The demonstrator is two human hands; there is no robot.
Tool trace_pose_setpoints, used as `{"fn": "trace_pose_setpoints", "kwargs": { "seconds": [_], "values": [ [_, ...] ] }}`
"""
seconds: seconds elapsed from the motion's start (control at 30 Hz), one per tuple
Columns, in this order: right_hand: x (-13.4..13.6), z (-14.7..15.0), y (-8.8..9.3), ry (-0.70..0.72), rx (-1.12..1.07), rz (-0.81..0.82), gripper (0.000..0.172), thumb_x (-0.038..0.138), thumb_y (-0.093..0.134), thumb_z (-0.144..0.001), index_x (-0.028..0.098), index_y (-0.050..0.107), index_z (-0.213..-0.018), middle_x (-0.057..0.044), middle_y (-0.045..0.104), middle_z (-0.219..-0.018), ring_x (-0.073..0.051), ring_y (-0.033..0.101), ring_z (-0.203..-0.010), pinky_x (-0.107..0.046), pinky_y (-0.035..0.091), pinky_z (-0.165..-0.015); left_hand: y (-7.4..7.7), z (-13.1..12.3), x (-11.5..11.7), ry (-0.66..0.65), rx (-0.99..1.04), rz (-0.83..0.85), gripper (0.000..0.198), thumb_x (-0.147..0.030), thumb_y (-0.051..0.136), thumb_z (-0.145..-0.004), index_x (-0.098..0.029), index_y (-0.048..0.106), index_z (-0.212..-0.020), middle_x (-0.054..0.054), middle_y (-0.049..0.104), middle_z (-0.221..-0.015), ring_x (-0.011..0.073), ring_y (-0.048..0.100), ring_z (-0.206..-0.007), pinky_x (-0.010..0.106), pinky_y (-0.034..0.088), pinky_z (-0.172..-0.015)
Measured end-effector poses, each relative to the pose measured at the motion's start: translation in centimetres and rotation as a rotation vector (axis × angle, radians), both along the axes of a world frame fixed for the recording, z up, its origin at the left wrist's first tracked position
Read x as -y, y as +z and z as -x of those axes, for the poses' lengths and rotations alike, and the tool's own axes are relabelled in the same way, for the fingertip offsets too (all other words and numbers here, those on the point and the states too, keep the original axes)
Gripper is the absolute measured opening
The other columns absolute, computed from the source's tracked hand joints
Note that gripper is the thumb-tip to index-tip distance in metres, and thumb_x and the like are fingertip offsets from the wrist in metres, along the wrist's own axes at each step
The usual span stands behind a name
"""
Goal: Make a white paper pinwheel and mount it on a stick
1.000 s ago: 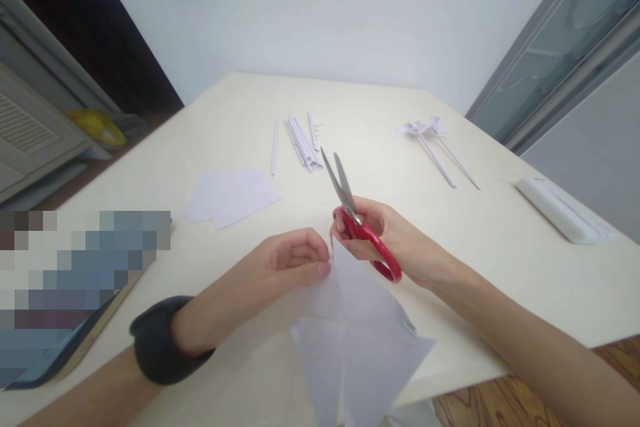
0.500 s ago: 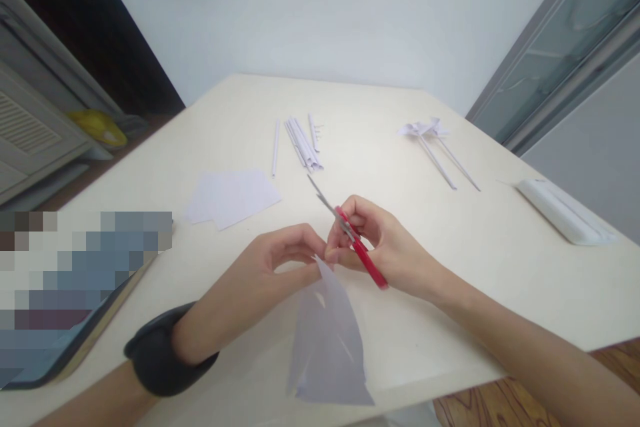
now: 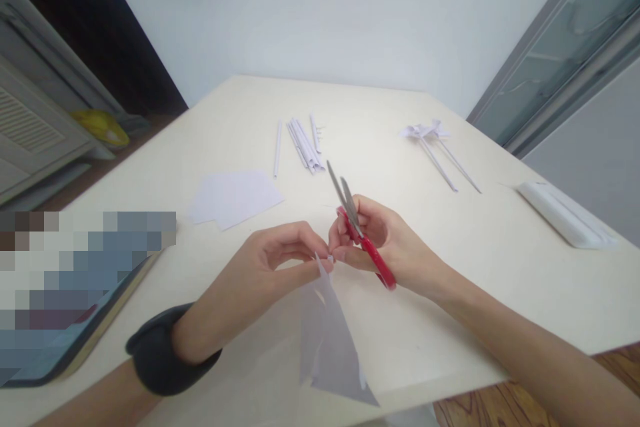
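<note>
My left hand (image 3: 285, 257) pinches the tip of a thin white paper sheet (image 3: 335, 347), which hangs down toward the table's front edge with slits in it. Close against it, my right hand (image 3: 373, 233) carries red-handled scissors (image 3: 363, 233) with the blades pointing up and slightly apart. The right thumb and index finger meet the left fingertips at the paper's tip, where a small white bit shows between them. What exactly the right fingertips pinch is mostly hidden.
White paper squares (image 3: 235, 197) lie left of centre. Rolled paper sticks (image 3: 305, 145) lie behind them. Two paper pinwheels (image 3: 425, 133) rest at the back right, and a white packet (image 3: 565, 213) lies near the right edge. A tablet-like device (image 3: 80, 340), its screen blurred out, stands at left.
The scissors have swung more upright and their blades have spread a little. The hanging paper has shifted slightly and narrowed. Both hands stay close together at its tip.
</note>
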State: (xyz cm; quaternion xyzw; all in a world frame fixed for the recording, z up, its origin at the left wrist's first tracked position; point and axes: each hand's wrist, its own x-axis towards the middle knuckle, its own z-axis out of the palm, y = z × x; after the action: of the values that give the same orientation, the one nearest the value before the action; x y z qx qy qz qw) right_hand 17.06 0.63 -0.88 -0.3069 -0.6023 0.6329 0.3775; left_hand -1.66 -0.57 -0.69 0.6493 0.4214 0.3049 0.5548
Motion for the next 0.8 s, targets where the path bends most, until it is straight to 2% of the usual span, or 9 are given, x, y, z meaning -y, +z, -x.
{"fn": "trace_pose_setpoints", "kwargs": {
  "seconds": [0.53, 0.67, 0.8],
  "values": [
    [0.3, 0.1, 0.2, -0.04, 0.093, -0.089, 0.025, 0.017, 0.068, -0.073, 0.022, 0.045, -0.082, 0.001, 0.057, -0.08, -0.014, 0.054, -0.075, -0.029, 0.043, -0.069, -0.3, 0.1, 0.1, 0.018, -0.026, -0.041, 0.01, -0.028, 0.06, -0.082, -0.021, 0.057, -0.076, -0.001, 0.064, -0.085, 0.0151, 0.06, -0.083, 0.025, 0.045, -0.076],
    [0.6, 0.2, 0.2, -0.074, 0.098, -0.157, 0.026, 0.013, 0.066, -0.074, 0.022, 0.043, -0.081, 0.001, 0.054, -0.081, -0.014, 0.052, -0.077, -0.029, 0.042, -0.069, -0.6, 0.1, 0.2, 0.078, -0.024, -0.088, 0.007, -0.03, 0.062, -0.081, -0.023, 0.059, -0.08, -0.001, 0.065, -0.088, 0.0176, 0.062, -0.089, 0.028, 0.046, -0.082],
    [0.7, 0.3, 0.1, -0.093, 0.089, -0.234, 0.03, 0.008, 0.066, -0.072, 0.022, 0.043, -0.084, 0.001, 0.052, -0.081, -0.013, 0.049, -0.075, -0.029, 0.039, -0.068, -1.0, 0.3, 0.1, 0.082, -0.021, -0.091, 0.008, -0.032, 0.06, -0.081, -0.024, 0.06, -0.082, -0.001, 0.067, -0.088, 0.0189, 0.062, -0.093, 0.032, 0.045, -0.089]
  ]
}}
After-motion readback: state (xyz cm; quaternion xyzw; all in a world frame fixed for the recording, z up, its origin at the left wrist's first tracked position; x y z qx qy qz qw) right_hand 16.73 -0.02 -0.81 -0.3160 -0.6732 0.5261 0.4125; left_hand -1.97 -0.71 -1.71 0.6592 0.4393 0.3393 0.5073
